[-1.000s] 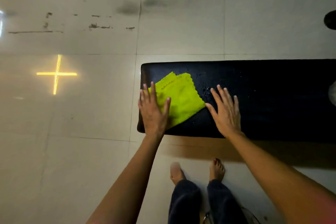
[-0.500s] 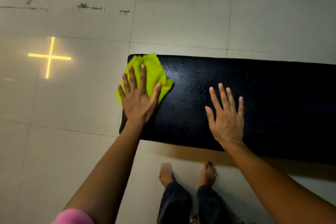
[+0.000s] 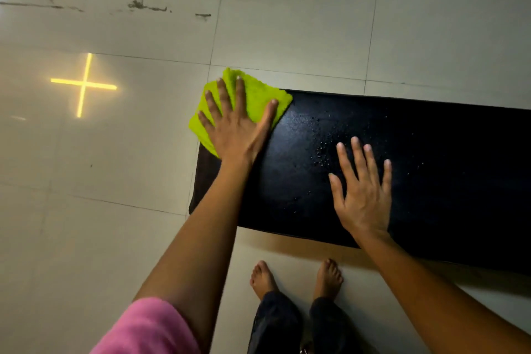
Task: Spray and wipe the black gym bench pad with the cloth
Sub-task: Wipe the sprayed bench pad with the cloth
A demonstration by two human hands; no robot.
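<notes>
2 flat hands rest on your black bench pad (image 3: 402, 181): your left hand (image 3: 238, 126), fingers splayed and gripping nothing, presses the lime-green cloth (image 3: 258, 95) over the pad's upper-left corner, overhanging both edges. Your right hand (image 3: 363, 195) lies open at centre frame beside droplets (image 3: 321, 152). Bare tile floor (image 3: 115, 167) surrounds the pad; its right end is cut off.

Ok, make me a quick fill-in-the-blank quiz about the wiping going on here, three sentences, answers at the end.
1. The left hand presses a cloth coloured ____.
2. The right hand lies flat on the ____ bench pad.
3. Droplets sit on the pad between the two ____.

Answers: yellow-green; black; hands
</notes>
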